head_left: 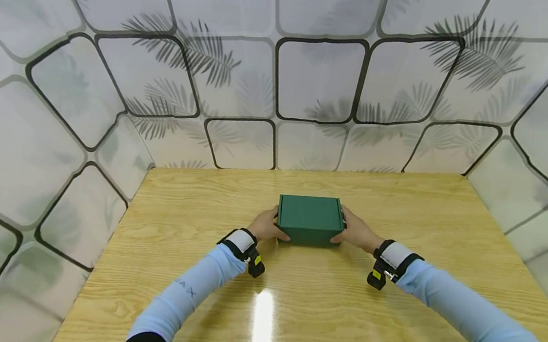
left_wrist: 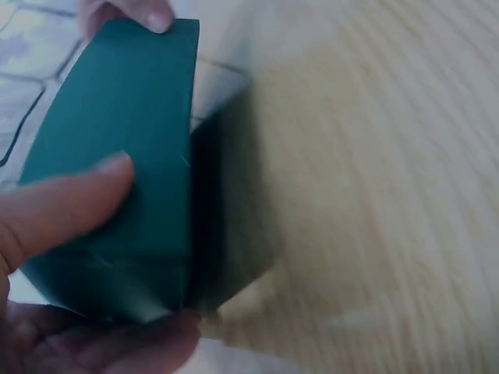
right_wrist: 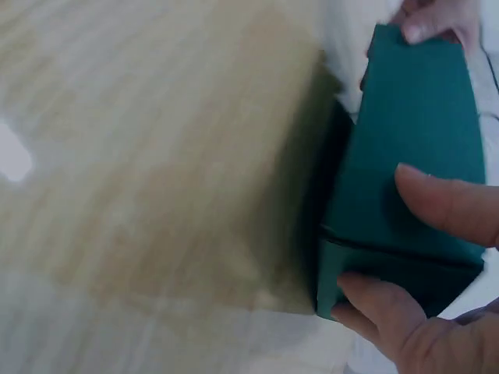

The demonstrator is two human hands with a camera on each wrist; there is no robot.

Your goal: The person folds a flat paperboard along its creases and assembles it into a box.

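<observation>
A closed dark green cardboard box (head_left: 312, 213) is held between both hands over the wooden table, its lid facing up. The left hand (head_left: 268, 225) grips its left end, thumb on the near side and fingers around the end face. At the opposite end the right hand (head_left: 354, 231) holds on the same way. In the left wrist view the box (left_wrist: 117, 117) stands out from the table with a dark shadow beside it, and the left thumb (left_wrist: 70, 206) presses its side. The right wrist view has the right thumb (right_wrist: 448, 204) on the box (right_wrist: 413, 125), with fingers at its end.
The light wooden table (head_left: 340, 309) extends around the box, with a bright light reflection near its front. Pale walls (head_left: 317, 81) with dark outlines and leaf prints stand behind and at both sides. Each wrist wears a strapped camera (head_left: 256, 265).
</observation>
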